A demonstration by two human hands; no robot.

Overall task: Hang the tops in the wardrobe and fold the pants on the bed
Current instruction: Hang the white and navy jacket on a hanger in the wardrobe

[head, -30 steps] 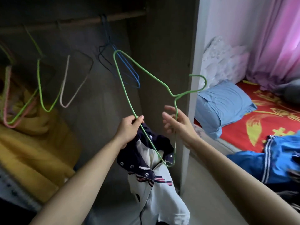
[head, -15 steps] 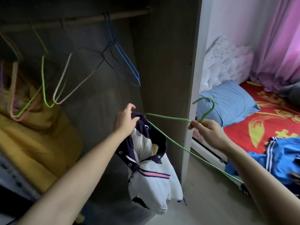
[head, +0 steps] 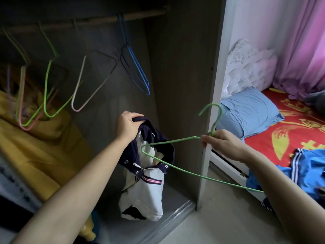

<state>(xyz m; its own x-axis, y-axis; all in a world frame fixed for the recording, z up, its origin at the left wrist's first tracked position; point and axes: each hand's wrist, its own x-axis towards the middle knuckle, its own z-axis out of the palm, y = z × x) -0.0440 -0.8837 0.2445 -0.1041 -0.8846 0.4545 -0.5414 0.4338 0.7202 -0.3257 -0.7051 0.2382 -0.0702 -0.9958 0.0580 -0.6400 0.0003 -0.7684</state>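
The left hand [head: 127, 125] has its grip curled round the navy collar of the top [head: 146, 182], fingers bunching the cloth. The top hangs from that hold just inside the open wardrobe [head: 184, 67]. Its long axis is vertical, with the collar up, the white body dropping straight down and the hem near the wardrobe floor. The neck opening gapes upward and to the right.

The right hand [head: 221, 143] pinches the hanger [head: 175, 140] at its neck, fingers pressed together on the wire just below the hook. The hook stands up above the hand, its curl opening to the left. The hanger's long axis slants from upper left to lower right. Its left shoulder end sits at the top's neck opening, and its right end runs low past the right forearm.

Above, the rail [head: 105, 19] carries empty rail hangers [head: 139, 74] in blue, green, pink and dark wire, tilted at different angles. Yellow cloth [head: 35, 147] lies in the wardrobe at left. To the right, the bed [head: 299, 134] holds a pillow [head: 249, 111] and a blue garment [head: 307, 166].
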